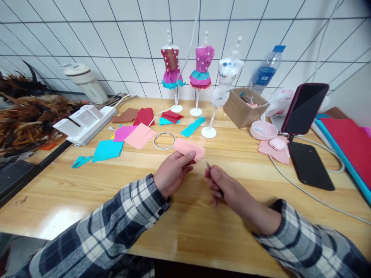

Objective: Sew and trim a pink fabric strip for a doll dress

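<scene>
In my left hand [175,172] a piece of pink crepe-like paper [188,148] is pinched between thumb and fingers, held just above the table. My right hand [223,183] closes around a slim metal-tipped tool [208,165]. Its tip points at the pink paper's right end with a small gap between them; most of the tool is hidden in the fingers, and its kind is unclear. A silver ring-shaped bangle [164,140] lies left of the pink piece. Beyond it stand two small dress forms in paper dresses [171,65] [202,63] and a white patterned dress form [228,71].
Coloured paper pieces [108,150] are spread on the left, near a white power strip [87,123] and brown feathers [37,112]. At right are a cardboard box [242,110], pink bowl [263,130], earphone case [277,143], propped phone [305,108], cable [307,195] and bottle [266,71].
</scene>
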`<move>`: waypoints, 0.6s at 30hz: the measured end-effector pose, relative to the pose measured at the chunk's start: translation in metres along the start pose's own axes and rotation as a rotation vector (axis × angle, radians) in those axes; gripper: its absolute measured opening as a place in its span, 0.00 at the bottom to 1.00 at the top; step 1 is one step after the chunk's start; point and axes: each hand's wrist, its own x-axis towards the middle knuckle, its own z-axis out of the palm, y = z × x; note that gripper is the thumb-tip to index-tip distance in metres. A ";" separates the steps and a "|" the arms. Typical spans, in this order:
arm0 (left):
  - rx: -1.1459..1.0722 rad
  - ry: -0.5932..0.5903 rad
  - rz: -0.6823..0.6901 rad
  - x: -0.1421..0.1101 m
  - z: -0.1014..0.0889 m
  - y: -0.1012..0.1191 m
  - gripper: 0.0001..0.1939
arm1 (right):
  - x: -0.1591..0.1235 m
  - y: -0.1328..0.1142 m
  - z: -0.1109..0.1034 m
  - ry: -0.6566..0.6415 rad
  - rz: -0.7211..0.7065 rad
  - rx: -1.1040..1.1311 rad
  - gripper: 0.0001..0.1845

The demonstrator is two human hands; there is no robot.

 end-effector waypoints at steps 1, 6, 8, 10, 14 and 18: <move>-0.001 -0.002 0.005 -0.001 0.001 -0.001 0.13 | 0.000 0.002 0.004 -0.019 -0.041 0.021 0.23; 0.025 -0.006 0.092 -0.004 0.006 -0.007 0.11 | -0.003 0.005 0.015 -0.100 -0.103 -0.036 0.23; -0.006 -0.015 0.090 -0.005 0.007 -0.008 0.11 | -0.004 0.003 0.015 -0.119 -0.083 -0.051 0.23; -0.035 -0.027 0.071 -0.006 0.008 -0.007 0.12 | -0.004 0.001 0.013 -0.124 -0.075 -0.081 0.23; -0.008 -0.062 0.084 -0.007 0.009 -0.007 0.11 | -0.003 -0.001 0.012 -0.130 -0.071 -0.149 0.24; 0.030 -0.063 0.115 -0.007 0.008 -0.007 0.10 | -0.002 0.000 0.012 -0.126 -0.087 -0.190 0.22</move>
